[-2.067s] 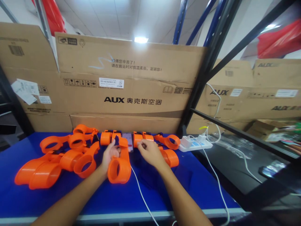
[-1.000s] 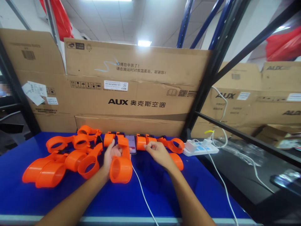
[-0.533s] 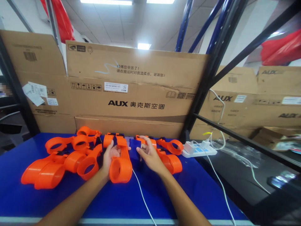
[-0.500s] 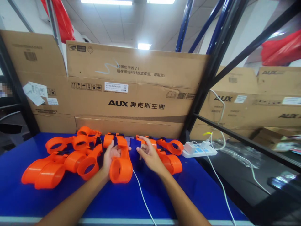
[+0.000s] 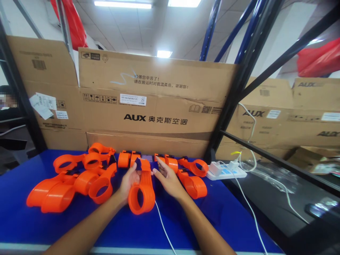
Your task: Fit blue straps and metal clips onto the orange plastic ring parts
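An orange tape dispenser (image 5: 142,198) with a round ring faces me, its ring end low and its ribbed arm rising away. My left hand (image 5: 130,182) is closed around its upper end from the left. A dark blue strip (image 5: 153,165) shows at that upper end. On the right side, my right hand (image 5: 168,179) has its thumb against this strip, the fingers raised behind it; part of the grip is hidden. Behind the hands stand more orange dispensers (image 5: 124,160) with dark ends, and a grey flat object (image 5: 147,158) lies between them.
Several orange dispensers (image 5: 58,196) cover the left of the blue table (image 5: 111,232); others (image 5: 195,186) lie right. A white power strip (image 5: 225,171) sits at the right edge, and a white cable (image 5: 164,226) runs forward. Cardboard (image 5: 159,138) and a black frame post (image 5: 228,113) bound the back.
The held dispenser has shifted slightly right and toward me, its ring now facing me more. My right thumb has come closer to the dispenser's upper end. The view has shifted a little.
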The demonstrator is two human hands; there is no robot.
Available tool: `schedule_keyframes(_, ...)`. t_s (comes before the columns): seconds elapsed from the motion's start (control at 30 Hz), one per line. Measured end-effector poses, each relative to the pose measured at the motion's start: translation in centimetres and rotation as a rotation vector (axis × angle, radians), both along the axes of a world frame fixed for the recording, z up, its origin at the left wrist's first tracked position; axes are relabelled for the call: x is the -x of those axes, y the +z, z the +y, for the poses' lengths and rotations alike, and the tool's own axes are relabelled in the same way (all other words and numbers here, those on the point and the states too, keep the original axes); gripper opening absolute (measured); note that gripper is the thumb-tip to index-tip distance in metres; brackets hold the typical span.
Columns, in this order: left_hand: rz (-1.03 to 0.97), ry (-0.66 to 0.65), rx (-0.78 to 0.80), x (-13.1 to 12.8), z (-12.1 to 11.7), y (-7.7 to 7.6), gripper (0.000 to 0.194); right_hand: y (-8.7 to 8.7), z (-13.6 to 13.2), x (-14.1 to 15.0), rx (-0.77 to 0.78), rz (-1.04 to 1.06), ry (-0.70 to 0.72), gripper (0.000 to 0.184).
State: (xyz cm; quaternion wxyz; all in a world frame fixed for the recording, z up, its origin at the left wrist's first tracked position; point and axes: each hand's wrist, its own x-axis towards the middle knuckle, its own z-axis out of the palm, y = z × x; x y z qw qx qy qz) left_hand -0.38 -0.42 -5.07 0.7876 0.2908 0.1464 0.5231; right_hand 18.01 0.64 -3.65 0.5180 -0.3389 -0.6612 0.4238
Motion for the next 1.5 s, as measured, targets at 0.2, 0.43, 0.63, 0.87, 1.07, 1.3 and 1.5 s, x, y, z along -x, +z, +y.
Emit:
schedule_keyframes(0.2, 0.000, -0.023, -0.010, -0.3, -0.1, -0.2, 0.049, 0.5, -0.5, 0.2, 0.047, -0.049, 0.031, 0.055)
schedule_keyframes(0.43, 0.022, 0.178, -0.099, -0.3, -0.2, 0.1, 0.038, 0.2, 0.7, -0.4, 0.046, 0.071, -0.235, 0.061)
schedule_keyframes(0.63, 0.072, 0.257, -0.094, -0.5, 0.0, 0.0, 0.035, 1.0, 0.7, -1.3, -0.095, 0.103, -0.277, 0.057)
schedule_keyframes(0.87, 0.270, 0.412, -0.144, -0.5, 0.2, 0.1, 0.039, 2.0, -0.7, -1.4, -0.202, -0.008, -0.137, 0.050)
schedule_keyframes(1.07, 0.288, 0.428, -0.200, -0.6, -0.2, 0.5, 0.042, 2.1, -1.2, -1.0, -0.210, -0.137, -0.115, 0.047)
schedule_keyframes(1.3, 0.332, 0.433, -0.241, -0.7, -0.1, 0.3, 0.046, 2.2, -1.3, -0.8, -0.219, -0.137, -0.098, 0.044)
schedule_keyframes(1.5, 0.361, 0.432, -0.319, -0.6, 0.3, 0.0, 0.049, 2.1, -1.3, -0.7, -0.245, -0.170, -0.106, 0.041)
